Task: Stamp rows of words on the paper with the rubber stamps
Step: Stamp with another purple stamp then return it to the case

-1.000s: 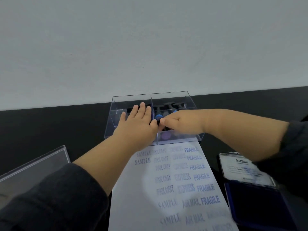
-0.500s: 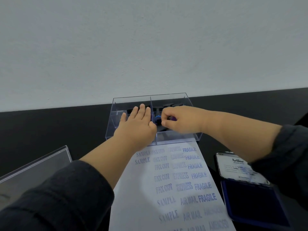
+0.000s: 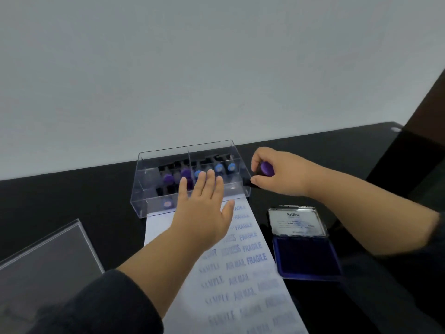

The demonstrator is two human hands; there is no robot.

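**Count of things on the black table**

One clear acrylic divided box [image 3: 144,189] stands at the far edge of the black table [image 3: 72,194]. Inside it show three purple-capped and three blue-capped rubber stamps [image 3: 218,168]; more may be hidden. One further purple-capped stamp [image 3: 266,169] is outside it. There is one long white stamped paper sheet [image 3: 240,285], one open blue ink pad [image 3: 305,259], one clear acrylic lid [image 3: 48,259], and two hands.

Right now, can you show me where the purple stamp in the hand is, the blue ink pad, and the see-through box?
purple stamp [image 3: 266,169]: head view, on its round purple top.
blue ink pad [image 3: 305,257]: head view, on the dark blue inking surface.
see-through box [image 3: 154,206]: head view, on its clear front wall.
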